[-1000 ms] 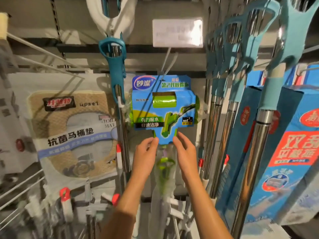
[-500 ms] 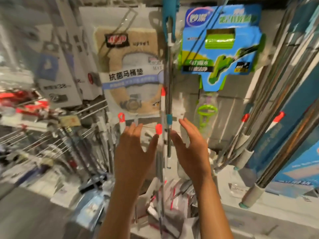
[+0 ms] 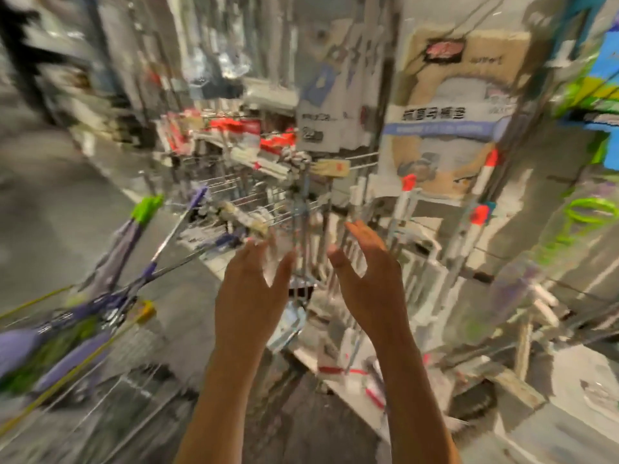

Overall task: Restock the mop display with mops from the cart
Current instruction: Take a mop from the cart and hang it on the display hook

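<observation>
Both hands empty: left hand [image 3: 249, 296] and right hand [image 3: 368, 283] raised side by side, fingers spread and relaxed, touching nothing. Purple-and-green mops [image 3: 63, 333] lie in the wire cart [image 3: 134, 346] at lower left, well apart from the hands. Frame heavily blurred.

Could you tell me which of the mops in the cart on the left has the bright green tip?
It is the mop whose handle end sticks up highest, at the upper left of the cart; its tip is bright green, while the neighbouring handles look purple and silver.
</observation>
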